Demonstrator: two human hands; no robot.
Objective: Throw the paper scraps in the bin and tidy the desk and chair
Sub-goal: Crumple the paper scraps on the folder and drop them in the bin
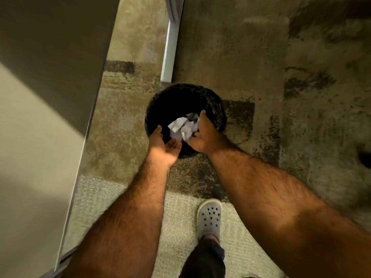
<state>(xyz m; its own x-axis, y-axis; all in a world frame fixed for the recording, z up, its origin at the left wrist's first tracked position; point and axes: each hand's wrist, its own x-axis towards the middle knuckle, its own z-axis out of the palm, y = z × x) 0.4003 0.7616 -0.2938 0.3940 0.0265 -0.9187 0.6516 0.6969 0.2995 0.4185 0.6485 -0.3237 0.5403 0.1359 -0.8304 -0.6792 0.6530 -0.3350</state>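
Paper scraps (crumpled) over bin, right hand gripping, left hand open-palmed.

One view only: head cam, aimed almost straight down from standing height. Both forearms are seen reaching fwd from the bottom edge. The bin on the carpet is framed near centre, just beyond the hands; wide-angle bending at the edges.

An office: patterned carpet tiles, partition panel, round wastebasket.
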